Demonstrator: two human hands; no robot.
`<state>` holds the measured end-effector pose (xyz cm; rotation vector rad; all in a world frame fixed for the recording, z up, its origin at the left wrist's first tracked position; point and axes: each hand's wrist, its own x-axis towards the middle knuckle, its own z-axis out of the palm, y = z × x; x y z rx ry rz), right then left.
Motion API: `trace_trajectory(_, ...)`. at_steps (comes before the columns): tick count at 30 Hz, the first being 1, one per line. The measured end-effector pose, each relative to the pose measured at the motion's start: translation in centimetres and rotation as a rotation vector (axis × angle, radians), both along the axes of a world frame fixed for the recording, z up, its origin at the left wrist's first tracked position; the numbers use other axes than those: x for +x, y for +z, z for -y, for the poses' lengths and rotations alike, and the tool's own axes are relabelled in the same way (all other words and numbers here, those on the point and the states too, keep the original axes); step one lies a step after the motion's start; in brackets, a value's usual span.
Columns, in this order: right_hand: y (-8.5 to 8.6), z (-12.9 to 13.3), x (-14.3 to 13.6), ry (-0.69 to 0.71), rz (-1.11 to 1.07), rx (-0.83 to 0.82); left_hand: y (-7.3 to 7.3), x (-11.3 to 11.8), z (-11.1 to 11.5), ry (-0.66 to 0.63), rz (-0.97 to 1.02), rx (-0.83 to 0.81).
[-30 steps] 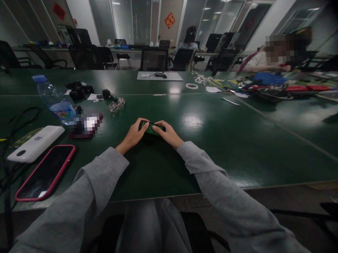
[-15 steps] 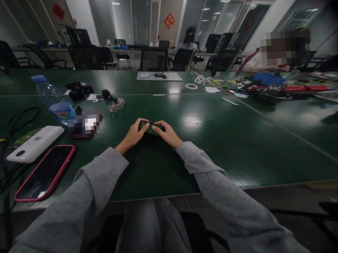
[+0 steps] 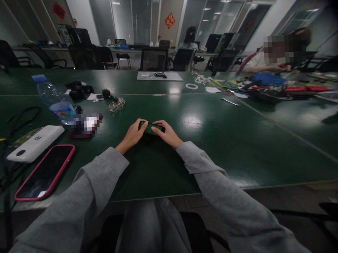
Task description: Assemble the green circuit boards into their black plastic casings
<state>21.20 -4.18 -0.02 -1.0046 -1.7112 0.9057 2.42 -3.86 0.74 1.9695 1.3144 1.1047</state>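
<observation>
A small dark phone with a green lit screen [image 3: 151, 129] is held sideways between both hands, above the green table [image 3: 229, 146]. My left hand [image 3: 134, 134] is wrapped round its left end, thumb at the screen's edge. Round the right end curl the fingers of my right hand [image 3: 167, 133], its thumb over the screen. To the left lie a phone in a red-pink case [image 3: 45, 172], a white power bank [image 3: 35, 144] and another phone [image 3: 86, 125], partly blurred out.
A plastic bottle [image 3: 56, 102] stands at the left, near glasses [image 3: 117, 104] and black cables. Farther back are a grey board [image 3: 172, 76] and a tape roll [image 3: 191, 86]. A person [image 3: 257, 59] sits at the right behind a pile of cables and a blue item [image 3: 268, 79].
My left thumb has drawn back a little toward the left end of the phone, so more of the screen shows. My right hand stays nearly in place.
</observation>
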Motion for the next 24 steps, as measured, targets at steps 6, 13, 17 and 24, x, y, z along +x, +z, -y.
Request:
trace_trajectory(6, 0.2, 0.4, 0.0, 0.1, 0.018, 0.026, -0.4, -0.3, -0.4, 0.033, 0.023, -0.046)
trace_trajectory(13, 0.6, 0.7, 0.1, 0.074, 0.146, 0.201, -0.5, -0.3, -0.9, -0.052, 0.184, -0.062)
trace_trajectory(17, 0.8, 1.1, 0.1, 0.062, 0.277, 0.361, -1.0, -0.3, -1.5, -0.069, 0.282, -0.072)
trace_trajectory(24, 0.5, 0.9, 0.2, 0.043, 0.384, 0.419, -1.4, -0.4, -1.7, -0.073, 0.306, -0.102)
